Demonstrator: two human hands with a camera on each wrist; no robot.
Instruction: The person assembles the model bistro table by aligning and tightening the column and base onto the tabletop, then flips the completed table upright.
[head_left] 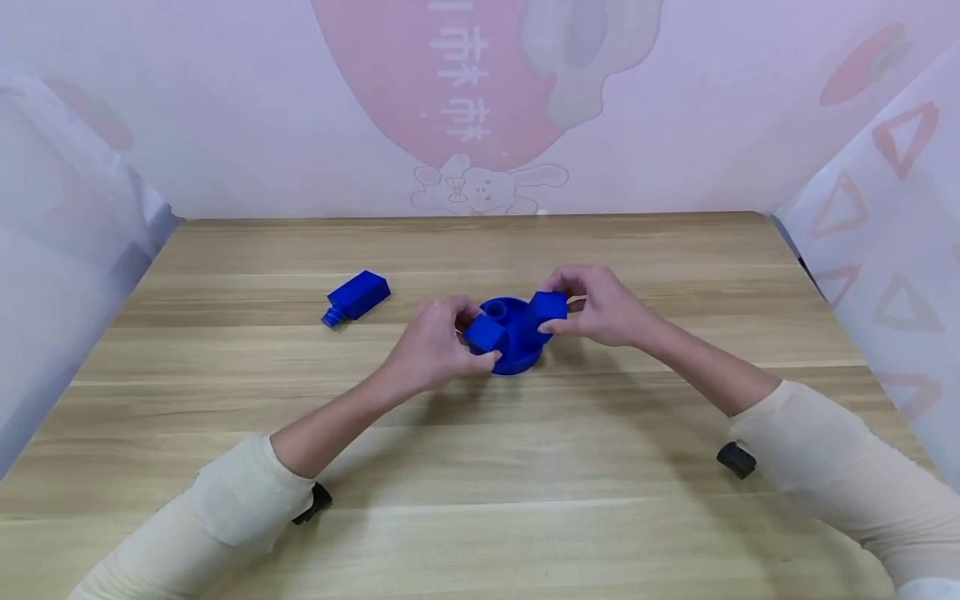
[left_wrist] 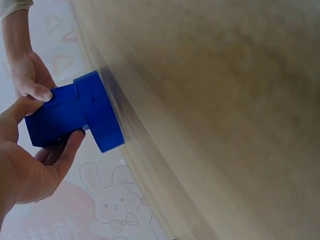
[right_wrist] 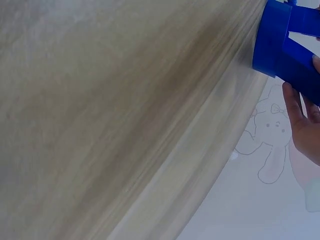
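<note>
A round blue base (head_left: 517, 363) with a raised rim sits mid-table, and one ring-shaped socket (head_left: 496, 310) shows at its far side. My left hand (head_left: 437, 343) grips a blue rectangular block (head_left: 485, 332) between thumb and fingers, standing over the base's left part. In the left wrist view that block (left_wrist: 55, 117) is upright above the base's side wall. Across from it, my right hand (head_left: 604, 308) pinches a second blue block (head_left: 550, 307) at the base's right. The right wrist view shows this block (right_wrist: 304, 67) leaning outward, its lower end at the base; both lower ends are hidden.
A third blue block (head_left: 362, 293) with a narrow threaded neck lies on its side on the wooden table (head_left: 525, 500), left of the base. Printed white sheets (head_left: 247, 125) stand behind and along both sides of the table.
</note>
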